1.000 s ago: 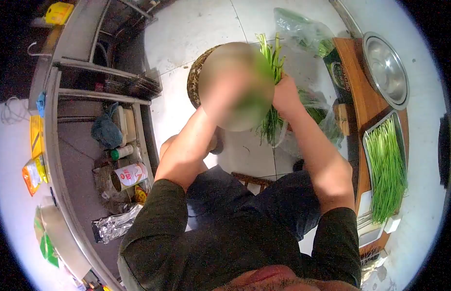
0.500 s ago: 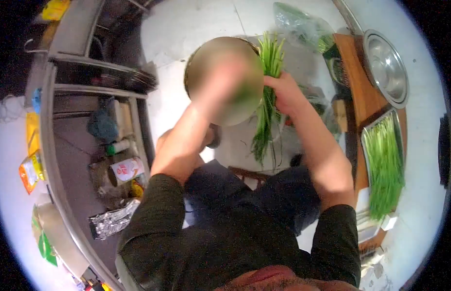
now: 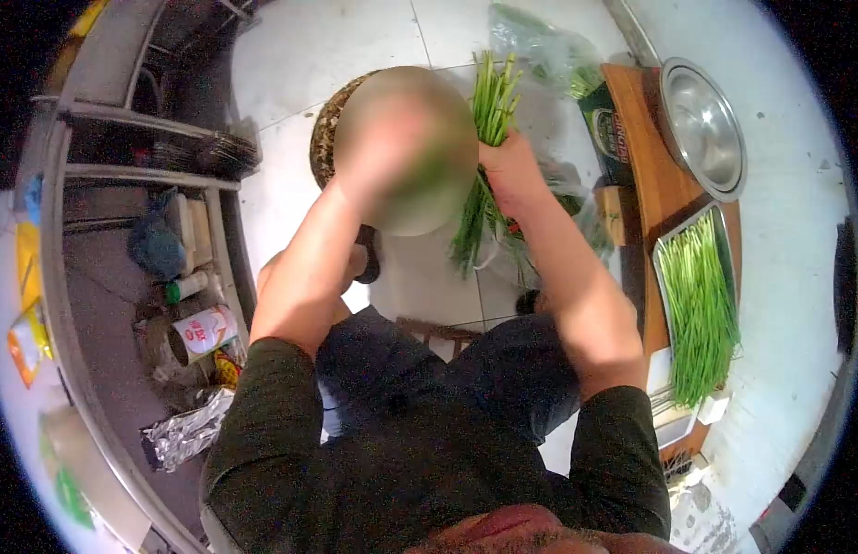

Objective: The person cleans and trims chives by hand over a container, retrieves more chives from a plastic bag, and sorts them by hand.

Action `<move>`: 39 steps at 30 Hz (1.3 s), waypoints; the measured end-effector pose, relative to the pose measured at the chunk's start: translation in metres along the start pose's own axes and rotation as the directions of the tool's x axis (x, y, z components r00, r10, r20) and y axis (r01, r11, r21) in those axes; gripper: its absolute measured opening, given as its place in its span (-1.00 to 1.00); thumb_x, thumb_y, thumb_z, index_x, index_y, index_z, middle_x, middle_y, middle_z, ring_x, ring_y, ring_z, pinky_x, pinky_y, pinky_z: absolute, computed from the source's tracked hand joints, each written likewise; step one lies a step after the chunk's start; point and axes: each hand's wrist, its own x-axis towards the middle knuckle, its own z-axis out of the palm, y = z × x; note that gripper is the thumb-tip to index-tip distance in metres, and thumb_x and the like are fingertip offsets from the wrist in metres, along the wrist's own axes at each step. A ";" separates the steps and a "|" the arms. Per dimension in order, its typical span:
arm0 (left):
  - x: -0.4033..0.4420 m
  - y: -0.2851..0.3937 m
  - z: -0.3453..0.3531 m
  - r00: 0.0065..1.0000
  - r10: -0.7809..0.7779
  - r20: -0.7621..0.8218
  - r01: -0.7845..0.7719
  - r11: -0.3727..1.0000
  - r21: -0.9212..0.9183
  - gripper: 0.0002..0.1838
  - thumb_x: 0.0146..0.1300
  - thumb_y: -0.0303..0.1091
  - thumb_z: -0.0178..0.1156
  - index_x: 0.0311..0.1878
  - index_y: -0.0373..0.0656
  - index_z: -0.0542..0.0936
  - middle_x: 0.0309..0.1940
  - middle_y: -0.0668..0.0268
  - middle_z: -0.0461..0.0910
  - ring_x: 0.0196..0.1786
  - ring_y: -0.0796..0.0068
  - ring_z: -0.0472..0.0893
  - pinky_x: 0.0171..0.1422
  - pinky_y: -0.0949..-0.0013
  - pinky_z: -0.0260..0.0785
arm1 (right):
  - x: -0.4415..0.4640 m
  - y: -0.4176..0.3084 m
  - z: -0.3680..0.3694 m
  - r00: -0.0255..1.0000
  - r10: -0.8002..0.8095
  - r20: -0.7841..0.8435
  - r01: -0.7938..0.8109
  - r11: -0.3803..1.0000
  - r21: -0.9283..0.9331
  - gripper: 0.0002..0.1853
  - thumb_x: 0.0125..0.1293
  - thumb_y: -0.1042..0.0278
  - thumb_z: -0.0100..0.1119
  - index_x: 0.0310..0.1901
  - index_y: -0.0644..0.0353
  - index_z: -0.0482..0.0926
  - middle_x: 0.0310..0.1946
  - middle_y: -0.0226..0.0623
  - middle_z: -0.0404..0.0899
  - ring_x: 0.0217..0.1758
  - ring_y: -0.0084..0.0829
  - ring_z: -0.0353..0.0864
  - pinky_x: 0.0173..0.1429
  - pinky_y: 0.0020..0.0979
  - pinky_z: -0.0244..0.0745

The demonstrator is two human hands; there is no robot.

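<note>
My right hand (image 3: 509, 175) is closed around a bunch of long green stalks that look like chives (image 3: 493, 100). Their pale cut ends point up and away from me, and the leafy ends hang below the fist. My left hand (image 3: 392, 129) lies under a round blurred patch, so its fingers and anything in them cannot be made out. Some green shows faintly inside that patch. Behind it, the brown speckled edge of a round object (image 3: 324, 129) sticks out on the left.
To the right, a wooden board (image 3: 643, 138) bears a steel bowl (image 3: 671, 102) and a metal tray (image 3: 663, 286) of chives (image 3: 699, 319). A clear plastic bag (image 3: 540, 42) lies on the tiled floor (image 3: 355, 37). A shelf holding a can (image 3: 205, 332) and crumpled foil (image 3: 191, 429) stands left.
The whole view has shifted, so most things appear further left. More of the speckled round object shows beside the blurred patch. My right hand keeps its hold on the chives.
</note>
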 end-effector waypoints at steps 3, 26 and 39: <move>0.024 -0.028 -0.021 0.972 -0.231 -0.033 0.218 0.950 -0.225 -0.77 0.29 -0.30 0.18 -0.06 -0.18 0.56 -0.20 0.30 0.58 -0.16 0.54 0.54 -0.06 0.45 0.40 | 0.003 -0.001 -0.005 0.999 0.022 0.038 -0.019 0.997 -0.078 -0.79 0.12 0.45 0.35 -0.25 0.30 0.56 -0.45 -0.34 0.60 -0.42 -0.51 0.55 -0.31 -0.46 0.43; -0.008 0.020 0.019 0.968 -0.062 -0.243 0.089 0.991 0.100 -0.69 0.26 -0.38 0.26 0.03 -0.30 0.56 -0.15 0.26 0.60 -0.13 0.49 0.57 -0.09 0.41 0.47 | -0.009 -0.012 0.010 0.999 0.020 0.030 -0.022 0.995 0.092 -0.70 0.11 0.45 0.38 -0.14 0.27 0.51 -0.39 -0.27 0.63 -0.40 -0.47 0.59 -0.31 -0.45 0.50; 0.004 -0.005 0.000 0.995 0.078 -0.070 -0.077 0.997 0.018 -0.86 0.39 -0.35 0.10 -0.26 -0.18 0.54 -0.47 0.47 0.47 -0.40 0.73 0.39 -0.29 0.59 0.22 | -0.004 -0.008 0.009 0.980 0.151 0.131 -0.178 0.959 0.222 -0.66 0.13 0.35 0.39 -0.11 0.26 0.51 -0.37 -0.29 0.63 -0.45 -0.47 0.56 -0.33 -0.46 0.47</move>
